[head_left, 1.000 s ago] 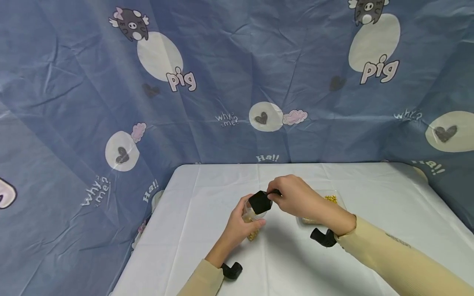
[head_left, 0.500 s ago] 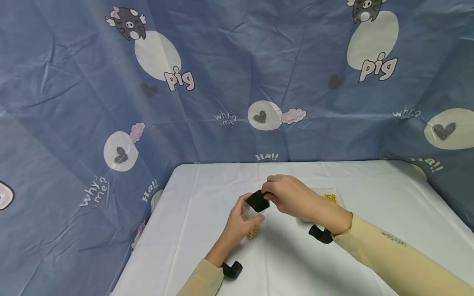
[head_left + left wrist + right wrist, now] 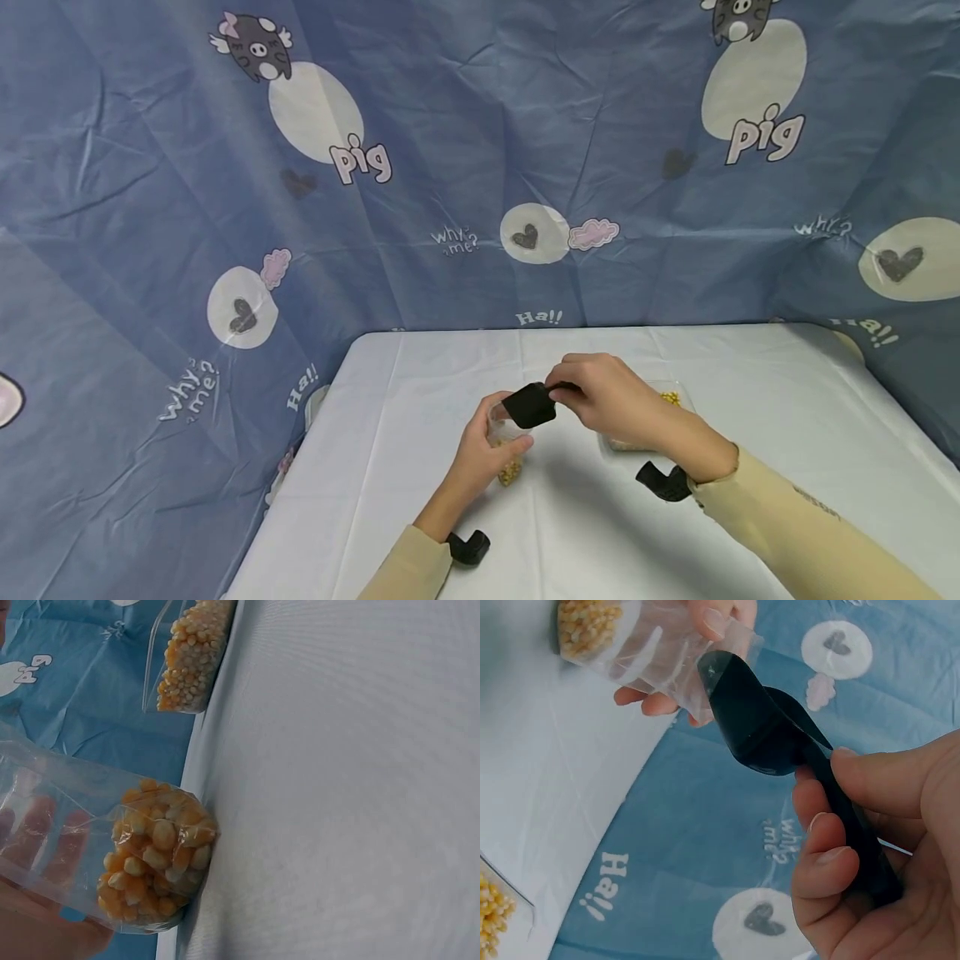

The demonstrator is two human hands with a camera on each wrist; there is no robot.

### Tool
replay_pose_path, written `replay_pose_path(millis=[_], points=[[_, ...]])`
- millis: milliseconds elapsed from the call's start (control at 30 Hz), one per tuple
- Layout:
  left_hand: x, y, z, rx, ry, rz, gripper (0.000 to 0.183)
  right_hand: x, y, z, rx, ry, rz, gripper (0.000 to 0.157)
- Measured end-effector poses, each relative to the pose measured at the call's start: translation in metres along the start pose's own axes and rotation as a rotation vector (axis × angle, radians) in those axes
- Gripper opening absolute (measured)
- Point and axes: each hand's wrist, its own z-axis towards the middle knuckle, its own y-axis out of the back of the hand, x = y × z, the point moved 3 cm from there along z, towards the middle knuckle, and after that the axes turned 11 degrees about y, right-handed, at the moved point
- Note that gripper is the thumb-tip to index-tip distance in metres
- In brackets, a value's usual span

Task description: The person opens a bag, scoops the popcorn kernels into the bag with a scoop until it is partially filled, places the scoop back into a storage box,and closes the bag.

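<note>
My left hand [image 3: 480, 457] holds a clear plastic bag [image 3: 656, 649] by its sides, the bag upright with its mouth spread. Corn kernels [image 3: 154, 855] fill its bottom, which stands at the white tabletop in the left wrist view. My right hand [image 3: 611, 400] grips a black scoop [image 3: 531, 406] by the handle, fingers wrapped round it in the right wrist view. The scoop's front lip overlaps the bag's mouth, and no kernels show in the part of its bowl [image 3: 757, 731] that is visible.
Behind my right forearm stands a clear plastic box [image 3: 684, 392] of corn kernels, partly hidden. The white-covered table [image 3: 420, 392] meets a blue patterned cloth [image 3: 420, 167] at its far edge. Black wrist mounts [image 3: 470, 547] sit on both arms.
The scoop dipped lower at the bag's mouth half a second ago. Since then my right hand has drawn it back to the right and levelled it. My left hand stays nearly in place.
</note>
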Motion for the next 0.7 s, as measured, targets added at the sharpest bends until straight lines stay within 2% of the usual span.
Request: replay_pose_path(millis=[100,400,700], points=[[-0.008,0.0,-0.004,-0.009,-0.021,-0.007,0.062,-0.003,0.002,-0.004,-0.032,-0.024,-0.001,0.011],[-0.013,0.0,-0.004,0.013,-0.095,-0.009,0.064,-0.013,0.012,-0.017,-0.092,-0.171,0.054,0.009],[-0.017,0.001,-0.005,0.019,-0.094,0.024,0.064,-0.033,0.018,-0.042,-0.153,-0.305,0.071,0.01]])
